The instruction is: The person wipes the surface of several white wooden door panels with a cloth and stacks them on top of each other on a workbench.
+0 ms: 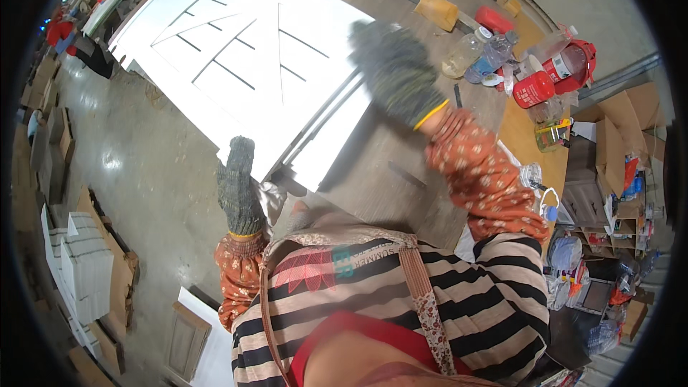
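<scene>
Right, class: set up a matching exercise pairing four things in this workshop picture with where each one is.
Things:
1. left hand in a grey knit glove
2. right hand in a grey knit glove
3. red cylindrical canister
4. stack of white panels

Places:
A. on the floor, far left
B. raised over the grooved white door panel
C. at the panel's near edge
D. among clear plastic bottles on the bench

Pairs: 1-C, 2-B, 3-D, 4-A
</scene>
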`<state>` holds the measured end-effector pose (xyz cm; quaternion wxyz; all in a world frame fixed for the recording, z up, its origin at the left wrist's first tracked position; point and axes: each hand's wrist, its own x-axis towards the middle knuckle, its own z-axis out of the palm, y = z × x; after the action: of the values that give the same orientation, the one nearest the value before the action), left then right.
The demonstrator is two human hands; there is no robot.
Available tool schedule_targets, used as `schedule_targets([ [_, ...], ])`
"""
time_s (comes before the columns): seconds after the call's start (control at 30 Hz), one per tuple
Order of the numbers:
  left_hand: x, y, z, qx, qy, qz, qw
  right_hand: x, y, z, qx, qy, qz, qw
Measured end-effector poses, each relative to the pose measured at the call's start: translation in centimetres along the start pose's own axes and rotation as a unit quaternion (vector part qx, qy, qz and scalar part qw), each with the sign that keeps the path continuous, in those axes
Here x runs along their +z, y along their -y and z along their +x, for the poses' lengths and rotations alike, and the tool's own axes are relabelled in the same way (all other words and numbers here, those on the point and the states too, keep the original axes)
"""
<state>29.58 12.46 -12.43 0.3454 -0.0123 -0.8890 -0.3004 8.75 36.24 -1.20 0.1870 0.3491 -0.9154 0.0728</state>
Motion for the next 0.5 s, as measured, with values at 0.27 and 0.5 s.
schedule_targets([
  [0.27,-0.9,3.8,-1.0,0.013,0.005,0.063,0.998,-1.2,4.5,-1.9,-0.078,-0.04,-0.012,0.996],
  [0.5,-1.4,-2.0,1.5,0.074,0.005,0.034,0.997,-2.5,-0.1,-0.5,0.033,0.08,-0.041,0.995],
])
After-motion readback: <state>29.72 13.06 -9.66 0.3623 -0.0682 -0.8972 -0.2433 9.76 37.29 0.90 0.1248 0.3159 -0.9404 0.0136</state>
